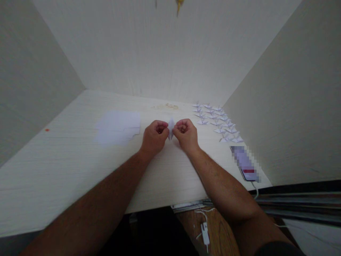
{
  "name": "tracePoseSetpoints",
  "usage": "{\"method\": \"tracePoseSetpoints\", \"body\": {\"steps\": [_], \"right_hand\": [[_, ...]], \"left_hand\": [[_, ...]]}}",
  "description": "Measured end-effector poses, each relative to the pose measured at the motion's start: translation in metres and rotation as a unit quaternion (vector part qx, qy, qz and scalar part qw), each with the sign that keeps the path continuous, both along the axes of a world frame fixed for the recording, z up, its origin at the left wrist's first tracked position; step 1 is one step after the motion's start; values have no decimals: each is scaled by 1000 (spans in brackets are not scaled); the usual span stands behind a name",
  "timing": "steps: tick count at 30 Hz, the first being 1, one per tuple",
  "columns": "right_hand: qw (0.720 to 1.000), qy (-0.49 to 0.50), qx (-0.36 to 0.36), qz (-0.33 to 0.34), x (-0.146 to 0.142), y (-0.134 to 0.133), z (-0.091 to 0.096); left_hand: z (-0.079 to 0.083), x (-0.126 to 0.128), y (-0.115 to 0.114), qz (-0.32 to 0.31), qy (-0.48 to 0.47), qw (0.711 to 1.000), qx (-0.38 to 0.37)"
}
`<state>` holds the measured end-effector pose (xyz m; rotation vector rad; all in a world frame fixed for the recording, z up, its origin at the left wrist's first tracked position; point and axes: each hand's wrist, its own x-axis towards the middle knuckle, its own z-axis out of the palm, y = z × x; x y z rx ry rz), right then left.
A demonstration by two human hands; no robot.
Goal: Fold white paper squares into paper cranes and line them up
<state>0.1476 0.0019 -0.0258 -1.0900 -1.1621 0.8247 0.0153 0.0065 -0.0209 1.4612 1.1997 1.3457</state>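
Note:
A small folded piece of white paper [171, 128], narrow and pointed at top and bottom, is held upright above the middle of the table. My left hand [156, 137] pinches its left edge between thumb and fingers. On the opposite edge, my right hand [186, 135] grips it the same way. Loose white paper sheets [117, 124] lie in an uneven pile left of my left hand. Beyond my right hand, several folded white paper cranes [213, 115] stand in rows near the back right corner.
A phone [244, 163] with a cable lies at the table's right edge, in front of the cranes. Walls enclose the white table [80, 170] at the back and both sides. A white power strip [205, 233] with cords is below, on a brown wooden surface.

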Motion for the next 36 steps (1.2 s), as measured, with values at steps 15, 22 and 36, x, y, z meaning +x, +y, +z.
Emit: {"method": "tracePoseSetpoints", "body": {"steps": [15,22,36], "right_hand": [[1000,15,-10,16,4,-1,2],[990,104,-68,63,5,2,0],[990,95,-81,63,7,3,-2]], "left_hand": [[4,-3,-1,-49,31,998,-35],[0,-3,1,-39,66,997,-30],[4,-3,-4,-41,111,993,-7]]}}
